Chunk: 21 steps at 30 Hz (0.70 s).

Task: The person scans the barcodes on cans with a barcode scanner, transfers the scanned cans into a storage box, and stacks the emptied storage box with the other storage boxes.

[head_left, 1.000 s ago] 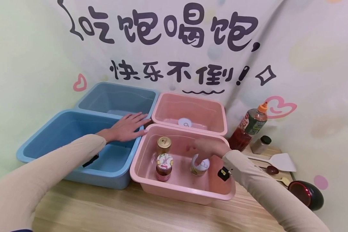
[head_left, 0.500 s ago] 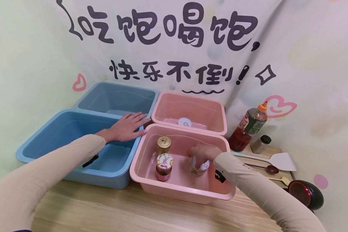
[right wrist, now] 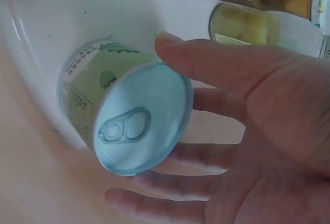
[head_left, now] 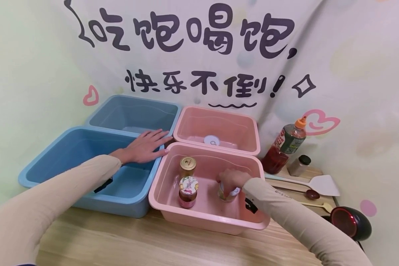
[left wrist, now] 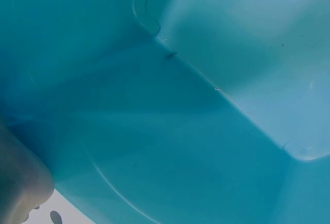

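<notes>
My left hand rests with fingers spread on the rim between the front blue bin and the front pink bin. Only a bit of that hand shows in the left wrist view. Inside the front pink bin, my right hand is around a pull-tab tin can with a green label. In the right wrist view, the thumb lies along one side of the can and the fairly straight fingers reach past the other. A gold-lidded jar and a pink-labelled jar stand left of it.
Behind stand another blue bin and another pink bin, the latter with a white-topped can. To the right are a red sauce bottle, a black-capped jar, a white spatula, spoons and a black-and-red object.
My right hand has moved slightly left and lower over the can, covering more of its lid. The left hand and the jars have stayed put.
</notes>
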### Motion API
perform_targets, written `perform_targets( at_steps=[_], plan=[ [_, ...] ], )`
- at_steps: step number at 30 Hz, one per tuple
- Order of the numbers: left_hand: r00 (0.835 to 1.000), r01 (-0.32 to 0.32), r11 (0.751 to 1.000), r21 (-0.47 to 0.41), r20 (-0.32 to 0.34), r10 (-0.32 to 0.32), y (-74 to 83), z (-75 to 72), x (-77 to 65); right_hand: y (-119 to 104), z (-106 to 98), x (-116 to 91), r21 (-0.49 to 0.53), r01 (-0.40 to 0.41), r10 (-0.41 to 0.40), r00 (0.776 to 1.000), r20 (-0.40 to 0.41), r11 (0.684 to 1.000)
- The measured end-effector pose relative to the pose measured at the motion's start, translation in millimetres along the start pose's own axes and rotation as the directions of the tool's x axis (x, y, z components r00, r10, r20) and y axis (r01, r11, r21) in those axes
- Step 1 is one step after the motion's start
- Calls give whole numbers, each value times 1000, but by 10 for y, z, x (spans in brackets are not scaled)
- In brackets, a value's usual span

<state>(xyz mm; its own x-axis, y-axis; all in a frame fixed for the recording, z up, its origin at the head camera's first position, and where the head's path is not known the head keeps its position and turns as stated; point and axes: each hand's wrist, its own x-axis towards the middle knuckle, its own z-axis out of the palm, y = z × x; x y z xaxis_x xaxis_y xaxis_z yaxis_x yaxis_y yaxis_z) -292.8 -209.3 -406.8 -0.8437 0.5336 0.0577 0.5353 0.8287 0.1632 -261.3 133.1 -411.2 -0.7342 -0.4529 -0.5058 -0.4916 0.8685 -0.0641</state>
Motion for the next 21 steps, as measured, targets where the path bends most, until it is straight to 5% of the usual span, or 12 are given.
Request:
perform_targets(
  at_steps=[10, 21],
  plan=[
    [1000, 0, 1000, 5, -2, 0, 4, 0, 14, 59, 14, 50, 39, 18, -19, 1000, 24, 999],
    [1000, 0, 1000, 10, 0, 0, 3, -10, 11, 13, 79, 71, 203, -23, 2, 995, 104, 979]
  ],
)
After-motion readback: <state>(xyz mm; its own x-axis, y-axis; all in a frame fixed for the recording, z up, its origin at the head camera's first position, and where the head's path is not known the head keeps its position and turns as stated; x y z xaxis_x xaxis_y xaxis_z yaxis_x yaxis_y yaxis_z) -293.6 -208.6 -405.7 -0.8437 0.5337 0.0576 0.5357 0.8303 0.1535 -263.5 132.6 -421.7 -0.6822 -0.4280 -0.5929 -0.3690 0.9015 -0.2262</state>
